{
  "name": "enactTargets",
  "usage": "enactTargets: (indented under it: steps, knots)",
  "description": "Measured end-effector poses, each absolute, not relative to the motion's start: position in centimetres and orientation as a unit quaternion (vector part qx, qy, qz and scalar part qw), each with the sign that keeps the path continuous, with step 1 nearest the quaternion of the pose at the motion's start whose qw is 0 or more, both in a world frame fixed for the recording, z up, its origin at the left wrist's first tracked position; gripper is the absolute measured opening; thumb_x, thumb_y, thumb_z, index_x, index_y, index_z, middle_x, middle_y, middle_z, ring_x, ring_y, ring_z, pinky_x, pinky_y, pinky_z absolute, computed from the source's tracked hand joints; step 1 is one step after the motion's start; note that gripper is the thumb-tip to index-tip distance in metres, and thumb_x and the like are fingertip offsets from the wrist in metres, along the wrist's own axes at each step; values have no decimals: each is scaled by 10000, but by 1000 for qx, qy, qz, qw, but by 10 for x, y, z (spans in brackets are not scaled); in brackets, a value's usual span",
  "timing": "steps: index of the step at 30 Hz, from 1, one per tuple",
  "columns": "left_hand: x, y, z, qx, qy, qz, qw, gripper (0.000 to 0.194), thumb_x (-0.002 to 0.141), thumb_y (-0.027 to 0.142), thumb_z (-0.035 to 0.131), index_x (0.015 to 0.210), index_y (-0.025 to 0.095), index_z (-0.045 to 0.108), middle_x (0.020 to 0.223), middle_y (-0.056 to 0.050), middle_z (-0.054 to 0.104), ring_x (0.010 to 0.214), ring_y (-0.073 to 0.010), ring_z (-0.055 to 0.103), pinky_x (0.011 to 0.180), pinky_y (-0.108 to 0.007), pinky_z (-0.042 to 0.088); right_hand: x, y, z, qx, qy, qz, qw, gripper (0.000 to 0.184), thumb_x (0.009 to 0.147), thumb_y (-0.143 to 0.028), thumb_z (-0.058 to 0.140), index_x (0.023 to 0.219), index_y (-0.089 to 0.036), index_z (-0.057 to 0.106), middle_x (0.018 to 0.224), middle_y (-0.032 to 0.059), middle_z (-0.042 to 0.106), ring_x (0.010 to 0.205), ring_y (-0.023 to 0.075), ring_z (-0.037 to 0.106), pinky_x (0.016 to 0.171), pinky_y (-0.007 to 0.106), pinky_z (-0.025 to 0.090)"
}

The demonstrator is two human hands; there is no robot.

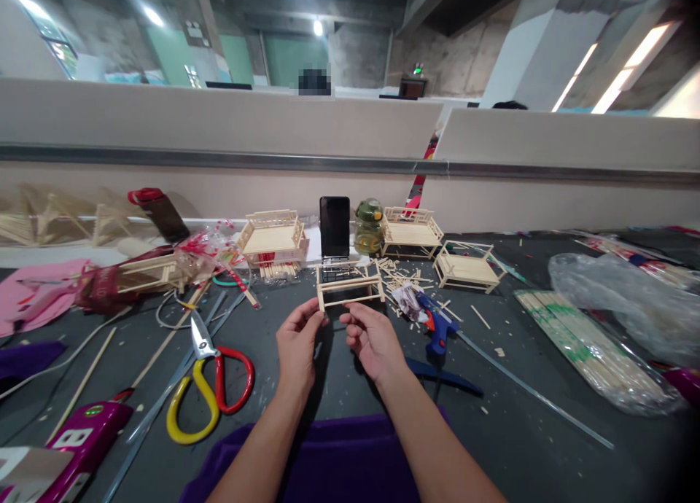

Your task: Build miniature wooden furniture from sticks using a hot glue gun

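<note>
A small frame of thin wooden sticks (353,291), like a miniature piece of furniture, is held up in front of me. My left hand (300,335) pinches its lower left corner between thumb and fingers. Just below the frame's bottom rail is my right hand (372,337), fingers curled and thumb and index finger close together. Whether a small piece is in that pinch, or whether it touches the rail, I cannot tell. Behind the frame, a black phone (335,226) stands upright on a wire stand.
Finished stick models (273,237) stand along the back, with others (470,266) to the right. Scissors with red and yellow handles (211,379) lie left. A blue glue gun (437,328), loose stick pieces (407,275) and bagged sticks (596,350) are right. Purple cloth (350,452) lies under my forearms.
</note>
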State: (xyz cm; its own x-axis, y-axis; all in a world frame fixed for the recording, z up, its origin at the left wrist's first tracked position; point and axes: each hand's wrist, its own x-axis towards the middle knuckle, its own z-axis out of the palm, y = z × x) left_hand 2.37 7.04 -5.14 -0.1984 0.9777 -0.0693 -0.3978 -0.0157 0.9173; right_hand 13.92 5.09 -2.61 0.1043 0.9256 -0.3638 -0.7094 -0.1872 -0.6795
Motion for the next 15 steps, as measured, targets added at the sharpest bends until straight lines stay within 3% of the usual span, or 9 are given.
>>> enactTargets:
  steps: [15]
  knots:
    - [23, 71, -53, 327, 447, 636, 538, 365, 615, 231, 768, 961, 130, 711, 897, -62, 709, 700, -130, 613, 719, -270, 480, 139, 50, -25, -406, -128, 649, 630, 229, 646, -225, 713, 847, -123, 670, 581, 16, 658, 389, 51, 453, 360, 149, 366]
